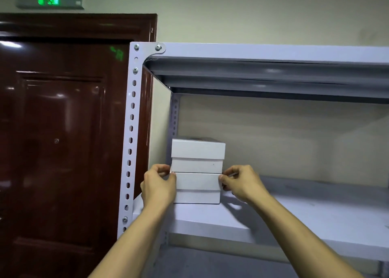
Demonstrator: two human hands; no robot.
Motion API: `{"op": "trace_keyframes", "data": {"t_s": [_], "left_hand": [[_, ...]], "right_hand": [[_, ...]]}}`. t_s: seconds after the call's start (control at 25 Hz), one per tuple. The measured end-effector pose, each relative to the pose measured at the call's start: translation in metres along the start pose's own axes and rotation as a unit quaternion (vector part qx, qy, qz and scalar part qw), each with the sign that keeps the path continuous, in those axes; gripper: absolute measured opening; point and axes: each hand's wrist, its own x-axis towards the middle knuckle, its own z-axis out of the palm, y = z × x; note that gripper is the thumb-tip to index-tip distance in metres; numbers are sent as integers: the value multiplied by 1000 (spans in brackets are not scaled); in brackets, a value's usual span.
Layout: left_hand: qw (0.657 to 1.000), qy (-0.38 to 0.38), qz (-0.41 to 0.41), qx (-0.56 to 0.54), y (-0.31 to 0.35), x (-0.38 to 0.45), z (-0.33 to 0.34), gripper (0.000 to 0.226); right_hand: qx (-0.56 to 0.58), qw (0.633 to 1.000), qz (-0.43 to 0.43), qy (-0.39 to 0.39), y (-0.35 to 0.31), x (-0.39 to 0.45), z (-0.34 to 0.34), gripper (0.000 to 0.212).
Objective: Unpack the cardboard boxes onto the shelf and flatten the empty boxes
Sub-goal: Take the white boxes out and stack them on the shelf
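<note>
In front of me stands a grey metal shelf (294, 218) with a perforated upright at its left front corner. On its board, near the left end, sits a lower white box (197, 188), and an upper white box (197, 156) is stacked squarely on top of it.

Beside the matt grey painted-metal shelf (273, 218), light is being reflected by a glossy dark-brown door (63, 130); smooth matt white cardboard boxes (197, 166) are being shown.
</note>
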Motion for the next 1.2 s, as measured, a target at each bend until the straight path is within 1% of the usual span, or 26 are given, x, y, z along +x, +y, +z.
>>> {"op": "trace_keyframes", "data": {"t_s": [0.12,0.24,0.36,0.52,0.6,0.68,0.88,1.2], "left_hand": [[999,25,-39,19,0,20,12,13],[993,53,-86,55,3,40,25,15],[990,58,-118,57,2,59,40,8],[987,74,-128,67,-7,81,58,7],[986,82,-130,71,-11,91,67,4],[984,92,-135,65,-14,100,73,14],[984,93,-135,70,-16,115,86,28],[986,83,-125,77,-16,116,94,26]], "right_hand": [[-30,999,1,-15,-3,25,11,19],[-43,998,9,-40,-7,50,24,18],[-67,996,20,-49,-7,74,35,21],[-68,995,54,-56,-8,98,50,18],[-61,995,67,-52,-8,108,57,21],[-65,994,71,-42,-11,114,61,24],[-80,994,74,-9,-11,123,70,31],[-85,994,72,-18,-11,139,81,34]]}}
